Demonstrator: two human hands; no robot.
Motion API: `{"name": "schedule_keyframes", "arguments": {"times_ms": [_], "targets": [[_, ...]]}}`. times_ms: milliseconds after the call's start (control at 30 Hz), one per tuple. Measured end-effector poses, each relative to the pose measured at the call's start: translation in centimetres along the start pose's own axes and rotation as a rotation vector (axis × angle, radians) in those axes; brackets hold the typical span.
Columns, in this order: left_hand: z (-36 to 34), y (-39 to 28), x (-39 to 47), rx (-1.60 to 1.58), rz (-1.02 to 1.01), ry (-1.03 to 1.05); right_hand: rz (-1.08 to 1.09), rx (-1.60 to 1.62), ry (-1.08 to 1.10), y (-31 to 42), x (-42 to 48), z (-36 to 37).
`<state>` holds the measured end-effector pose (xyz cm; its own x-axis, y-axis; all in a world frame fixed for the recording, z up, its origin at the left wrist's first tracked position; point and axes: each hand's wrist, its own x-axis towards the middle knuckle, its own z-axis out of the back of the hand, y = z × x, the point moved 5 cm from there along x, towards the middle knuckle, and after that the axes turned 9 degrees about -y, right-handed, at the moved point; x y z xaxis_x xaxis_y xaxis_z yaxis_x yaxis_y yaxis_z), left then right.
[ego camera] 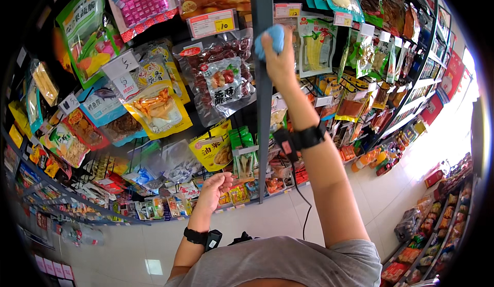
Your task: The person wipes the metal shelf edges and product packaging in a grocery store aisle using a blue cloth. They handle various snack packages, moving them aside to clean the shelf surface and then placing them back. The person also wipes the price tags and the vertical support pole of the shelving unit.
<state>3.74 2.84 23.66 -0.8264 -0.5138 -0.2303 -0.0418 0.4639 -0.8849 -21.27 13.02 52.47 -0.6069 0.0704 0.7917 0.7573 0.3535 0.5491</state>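
My right hand point(281, 61) is raised and grips a folded light-blue cloth point(273, 40). The cloth lies against a dark grey metal upright point(263, 94) of the store shelving. Lower down, my left hand point(216, 189) holds nothing I can make out, its fingers loosely curled in front of the lower snack racks. Left of the upright hangs a clear pack of dark red dried fruit point(222, 70). A pack with pale yellow strips point(316, 45) hangs to its right. A yellow snack bag point(212, 146) hangs just above my left hand.
Price tags point(212, 23) stick out in front of the hanging packs. A black cable point(307, 209) trails from my right wrist strap point(308, 137). Drink bottles point(382, 157) stand on the tiled floor point(270, 219) to the right. Another low snack shelf point(428, 237) is behind at right; bottles point(83, 236) are at lower left.
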Motion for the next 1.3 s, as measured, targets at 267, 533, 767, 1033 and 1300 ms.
{"name": "schedule_keyframes", "arguments": {"times_ms": [267, 533, 767, 1033, 1300], "targets": [[-0.1, 0.1, -0.5, 0.001, -0.004, 0.012, 0.031, -0.017, -0.054, 1.2, 1.1, -0.3], [0.0, 1.1, -0.5, 0.040, 0.029, 0.018, -0.144, -0.079, -0.115, -3.2, -5.5, 1.7], [0.5, 1.4, -0.8, 0.006, 0.028, 0.006, 0.060, -0.219, -0.135, 0.9, 1.7, -0.3], [0.6, 2.2, -0.8, -0.017, 0.065, -0.011, 0.091, -0.191, -0.178, -2.0, -4.1, 1.4], [1.1, 1.0, -1.2, -0.007, 0.034, 0.001, 0.359, -0.545, -0.226, 2.7, -1.6, -0.4]]}}
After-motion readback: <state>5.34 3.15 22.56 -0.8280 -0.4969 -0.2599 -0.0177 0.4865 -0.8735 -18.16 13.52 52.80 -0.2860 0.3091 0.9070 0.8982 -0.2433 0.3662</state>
